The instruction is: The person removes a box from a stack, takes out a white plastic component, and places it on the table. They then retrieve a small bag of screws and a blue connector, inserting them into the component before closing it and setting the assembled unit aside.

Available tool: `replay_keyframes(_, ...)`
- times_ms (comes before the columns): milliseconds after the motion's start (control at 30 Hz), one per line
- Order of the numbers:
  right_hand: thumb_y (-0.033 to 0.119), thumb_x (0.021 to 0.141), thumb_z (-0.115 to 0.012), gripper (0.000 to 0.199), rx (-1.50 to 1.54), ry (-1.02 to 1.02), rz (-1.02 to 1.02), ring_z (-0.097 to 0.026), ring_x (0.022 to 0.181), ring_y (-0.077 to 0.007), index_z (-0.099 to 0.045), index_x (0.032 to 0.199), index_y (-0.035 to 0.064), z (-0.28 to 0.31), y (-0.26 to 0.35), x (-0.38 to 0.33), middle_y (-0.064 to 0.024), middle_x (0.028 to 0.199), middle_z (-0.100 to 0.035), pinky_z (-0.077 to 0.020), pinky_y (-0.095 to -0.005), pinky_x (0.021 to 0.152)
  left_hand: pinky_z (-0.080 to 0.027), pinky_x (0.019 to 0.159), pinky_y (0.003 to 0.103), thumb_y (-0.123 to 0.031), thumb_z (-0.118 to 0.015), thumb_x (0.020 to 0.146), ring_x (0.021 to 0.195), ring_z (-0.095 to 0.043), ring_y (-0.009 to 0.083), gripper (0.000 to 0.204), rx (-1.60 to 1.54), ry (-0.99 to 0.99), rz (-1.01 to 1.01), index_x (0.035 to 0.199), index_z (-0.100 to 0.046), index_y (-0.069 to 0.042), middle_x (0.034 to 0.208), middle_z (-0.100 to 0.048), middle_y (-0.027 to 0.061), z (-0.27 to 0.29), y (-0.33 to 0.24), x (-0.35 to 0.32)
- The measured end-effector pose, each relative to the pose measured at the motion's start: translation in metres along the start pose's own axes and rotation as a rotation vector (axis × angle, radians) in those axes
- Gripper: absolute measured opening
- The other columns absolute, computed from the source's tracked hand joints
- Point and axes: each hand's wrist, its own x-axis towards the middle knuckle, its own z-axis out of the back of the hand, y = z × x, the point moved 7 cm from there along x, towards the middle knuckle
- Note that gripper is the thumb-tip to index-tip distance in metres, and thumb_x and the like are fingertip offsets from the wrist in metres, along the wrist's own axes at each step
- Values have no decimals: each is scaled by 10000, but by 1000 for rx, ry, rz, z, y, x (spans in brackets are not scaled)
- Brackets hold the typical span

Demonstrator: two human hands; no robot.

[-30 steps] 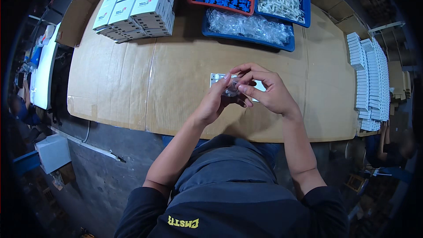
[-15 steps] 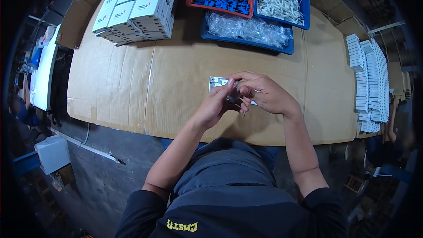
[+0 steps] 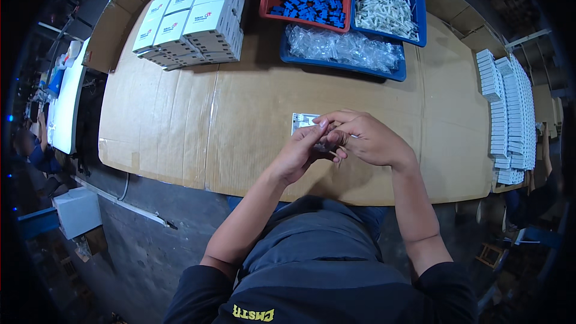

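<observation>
My left hand (image 3: 298, 155) and my right hand (image 3: 379, 139) meet over the middle of the table, fingers curled and pinched together. Between them is a small, partly see-through piece; the fingers cover most of it, so its kind is unclear. A thin stick-like end pokes out below the fingertips. Just behind the hands a flat white plastic housing (image 3: 298, 121) lies on the cardboard, partly hidden by the fingers.
Cardboard covers the table (image 3: 162, 120). White boxes (image 3: 198, 18) are stacked back left. A red tray (image 3: 264, 9) holds blue parts; blue trays (image 3: 423, 24) (image 3: 336, 66) hold white sticks and clear plastic pieces. Stacked white housings (image 3: 516, 108) line the right.
The whole view has shifted slightly, so everything sits a little lower and further right. Both hands stay together over the white housing, with small shifts of the fingers around the piece.
</observation>
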Motion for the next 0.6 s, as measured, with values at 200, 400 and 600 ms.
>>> replay_keyframes(200,-10,1004,-540,177,-41,-18,23,-700,899,-183,-666,1060,-121,-2,2,-3,-170,1335,-620,-589,-305,750,-611,818,339,-409,-499,1108,932,-757,233,434,-15,39,-33,1184,-639,-6,1017,-718,88,1,2,1)
replay_keyframes(400,15,997,-558,210,-88,-11,11,-708,910,-173,-691,1104,-106,-2,-2,-3,-158,1360,-615,-581,-317,767,-575,881,358,-418,-488,1111,954,-725,213,446,48,67,-6,1198,-645,-10,1051,-712,84,2,6,-3)
replay_keyframes(600,216,1063,-610,311,-34,-90,209,-703,1036,-193,-702,1209,-42,36,-2,-3,-140,1293,-694,-551,-316,906,-553,861,332,-430,-435,1124,942,-695,191,493,-60,-14,5,1255,-641,-1,1100,-710,91,6,4,-5)
